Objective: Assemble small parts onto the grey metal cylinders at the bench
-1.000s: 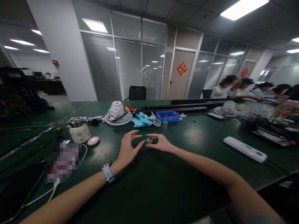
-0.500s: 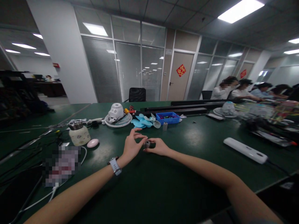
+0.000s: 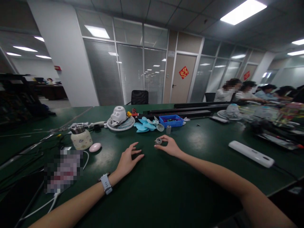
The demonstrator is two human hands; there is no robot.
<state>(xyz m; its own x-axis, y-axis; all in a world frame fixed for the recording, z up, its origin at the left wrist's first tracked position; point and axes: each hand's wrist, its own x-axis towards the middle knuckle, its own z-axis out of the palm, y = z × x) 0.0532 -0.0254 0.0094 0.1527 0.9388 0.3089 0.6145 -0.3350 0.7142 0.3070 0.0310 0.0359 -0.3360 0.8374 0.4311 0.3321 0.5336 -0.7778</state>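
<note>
Green worktop (image 3: 152,193), head view, spans the lower half of the frame. Slightly right of centre, a short metal cylinder (image 3: 158,142) sits between the thumb and index finger of my right hand (image 3: 171,147); these fingers are closed around it in a pinch, its ringed end facing up. I cannot tell whether its base touches the surface. My left hand (image 3: 125,161), left of centre, holds nothing; its fingers are spread and curved, thumb apart, pointing toward the cylinder and clear of it. A watch with a pale strap (image 3: 105,184) is on my left wrist.

Beyond my right hand, a second metal cylinder (image 3: 168,129) stands upright, just in front of a blue tray (image 3: 174,123) with small parts in it, too small to identify. Left of the tray lie light blue fan blades (image 3: 144,126); further left, a white fan housing (image 3: 118,115) on its round grille.

Left side of the frame: a patterned bottle (image 3: 81,140), upright, and a pink rounded object (image 3: 95,147) just beside it. Right side: a white power strip (image 3: 251,154), lying at a slant. Upper right: several people (image 3: 247,93) seated along the worktop.
</note>
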